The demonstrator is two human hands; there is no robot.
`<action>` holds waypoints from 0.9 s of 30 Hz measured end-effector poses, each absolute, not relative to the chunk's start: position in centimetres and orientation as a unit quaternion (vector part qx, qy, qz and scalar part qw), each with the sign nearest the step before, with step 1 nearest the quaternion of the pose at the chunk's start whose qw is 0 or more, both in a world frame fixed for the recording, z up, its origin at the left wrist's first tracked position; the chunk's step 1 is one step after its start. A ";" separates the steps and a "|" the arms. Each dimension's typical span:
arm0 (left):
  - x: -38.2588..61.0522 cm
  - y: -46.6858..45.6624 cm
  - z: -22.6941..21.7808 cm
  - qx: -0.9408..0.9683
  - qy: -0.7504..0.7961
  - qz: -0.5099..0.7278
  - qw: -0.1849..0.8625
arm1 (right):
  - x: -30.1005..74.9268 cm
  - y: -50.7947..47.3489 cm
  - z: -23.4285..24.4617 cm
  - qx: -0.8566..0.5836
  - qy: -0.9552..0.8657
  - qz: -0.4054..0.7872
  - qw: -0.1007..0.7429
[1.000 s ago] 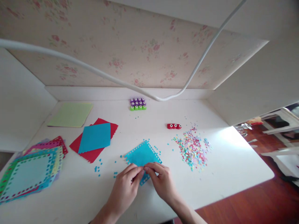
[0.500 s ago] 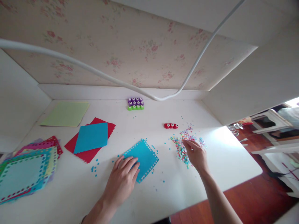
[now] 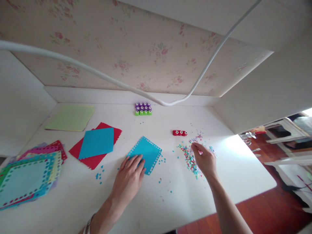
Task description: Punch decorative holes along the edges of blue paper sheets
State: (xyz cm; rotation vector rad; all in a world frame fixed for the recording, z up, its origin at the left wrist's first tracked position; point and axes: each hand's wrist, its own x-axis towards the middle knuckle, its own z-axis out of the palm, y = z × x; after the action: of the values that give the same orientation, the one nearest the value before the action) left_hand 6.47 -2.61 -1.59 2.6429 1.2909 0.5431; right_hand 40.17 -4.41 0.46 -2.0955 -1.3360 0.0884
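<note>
My left hand (image 3: 130, 177) lies flat, fingers spread, on a blue paper square (image 3: 148, 152) with small holes punched along its edges. At the right, my right hand (image 3: 204, 159) is closed over a heap of multicoloured paper confetti (image 3: 190, 157). A bit of red and white shows between its fingers, apparently a small red craft punch (image 3: 200, 151), mostly hidden by the hand. Three red craft punches (image 3: 180, 133) stand in a row just behind the heap. Blue punched bits (image 3: 162, 159) are scattered beside the blue square.
Left of my hands, a plain blue sheet (image 3: 97, 143) overlaps red sheets (image 3: 94, 162). A pile of punched papers (image 3: 26, 182) and pale green sheets (image 3: 70, 118) lie farther left. Purple and green punches (image 3: 143, 109) stand near the back wall. A white cable (image 3: 165, 103) hangs across the view.
The blue square has slid away from me and turned slightly under my left hand. My right hand stays over the confetti, turned slightly, with red now showing between its fingers.
</note>
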 end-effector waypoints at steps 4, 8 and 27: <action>6.8 -2.2 -1.7 0.877 0.431 0.195 0.080 | 36.0 -2.6 1.1 -0.736 -0.575 0.126 0.336; 6.7 -2.2 -2.2 0.870 0.441 0.210 0.074 | 31.4 1.4 2.2 -0.658 -0.639 0.211 0.338; 3.4 -1.5 -1.4 0.808 0.482 0.323 0.100 | 27.2 18.1 1.8 -0.691 -0.687 0.131 0.182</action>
State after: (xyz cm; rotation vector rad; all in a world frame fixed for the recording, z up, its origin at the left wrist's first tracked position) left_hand 3.36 -1.51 -1.43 2.3888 1.4254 0.9533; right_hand 27.24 18.07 1.80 -1.9504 -1.9405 0.3699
